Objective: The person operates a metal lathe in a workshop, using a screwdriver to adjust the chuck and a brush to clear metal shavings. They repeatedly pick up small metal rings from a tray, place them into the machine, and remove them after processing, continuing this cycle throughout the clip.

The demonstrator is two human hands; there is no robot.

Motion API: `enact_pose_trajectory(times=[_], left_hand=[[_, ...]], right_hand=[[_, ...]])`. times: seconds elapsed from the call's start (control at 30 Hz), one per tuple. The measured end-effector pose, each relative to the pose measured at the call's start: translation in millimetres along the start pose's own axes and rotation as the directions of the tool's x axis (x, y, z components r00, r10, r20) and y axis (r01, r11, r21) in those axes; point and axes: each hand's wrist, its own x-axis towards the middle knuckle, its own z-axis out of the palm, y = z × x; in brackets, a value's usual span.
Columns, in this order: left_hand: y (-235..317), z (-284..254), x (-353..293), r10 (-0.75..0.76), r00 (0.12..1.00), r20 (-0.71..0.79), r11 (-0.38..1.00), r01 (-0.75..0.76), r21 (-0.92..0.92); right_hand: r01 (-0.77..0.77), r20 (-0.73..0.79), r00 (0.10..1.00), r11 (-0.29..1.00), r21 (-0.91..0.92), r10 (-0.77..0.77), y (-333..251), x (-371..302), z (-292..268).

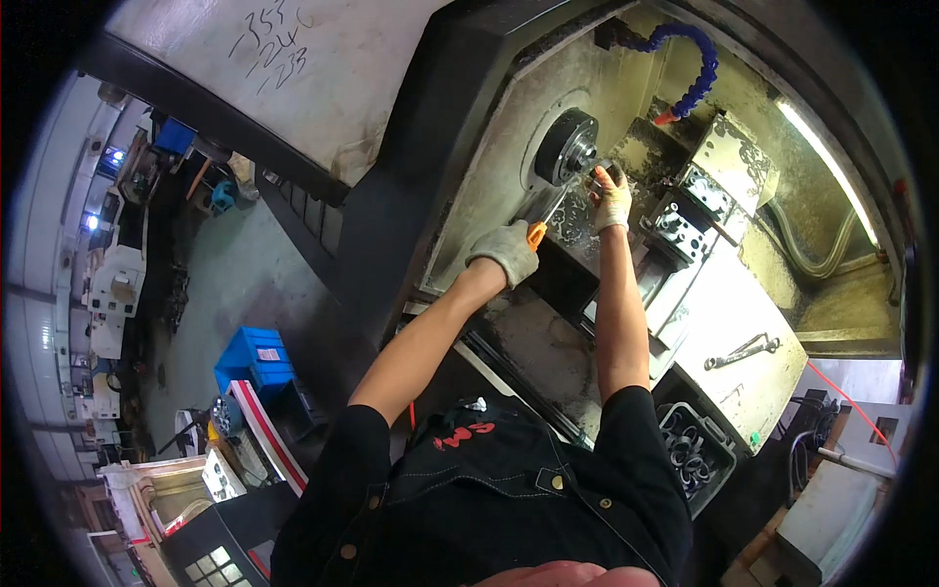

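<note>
Inside an open lathe, a dark round chuck (563,143) sticks out of the pale wall. My left hand (504,252), in a grey work glove, is closed round the orange handle (536,234) of a tool. A thin metal shaft seems to run up from that handle toward the chuck. My right hand (611,201), in a pale glove with orange-stained fingers, is bent closed right at the chuck's front. Something small and shiny shows at its fingertips, but its kind is unclear. Bright curled metal chips (572,217) lie below the chuck, between my hands.
Tool blocks (685,227) stand right of my right hand. A blue coolant hose (696,70) arches above. Wrenches (743,352) lie on the bright metal cover. A bin (726,460) of metal rings sits by my right elbow. Blue crates (256,360) stand on the floor, left.
</note>
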Motion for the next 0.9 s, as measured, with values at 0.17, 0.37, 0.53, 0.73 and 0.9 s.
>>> enact_pose_trajectory(times=[0.17, 0.37, 0.53, 0.73, 0.9], left_hand=[[6.4, -9.3, -10.6, -0.008, 1.000, 0.008, 1.000, 0.007, 0.018], [-9.2, 5.3, -8.4, -0.051, 0.999, 0.012, 0.999, 0.051, -0.010], [-6.8, 4.9, -11.7, -0.031, 0.999, 0.020, 0.999, 0.032, -0.029], [-5.9, 8.2, -15.0, -0.034, 0.998, 0.050, 0.998, 0.036, -0.047], [-3.4, 3.8, -19.4, -0.049, 0.998, 0.046, 0.999, 0.050, -0.020]], right_hand=[[-0.034, -0.022, 0.999, 0.999, -0.007, 0.034, 2.1, 2.5, -0.7], [-0.032, -0.027, 0.999, 0.995, -0.099, 0.030, -7.8, -5.3, 18.8], [0.055, 0.104, 0.994, 0.978, -0.202, -0.035, -11.4, 5.0, 8.9], [0.263, 0.141, 0.965, 0.867, -0.423, -0.224, 0.9, 25.9, -5.6], [0.272, 0.192, 0.959, 0.875, -0.400, -0.210, -0.2, 20.3, 3.2]])
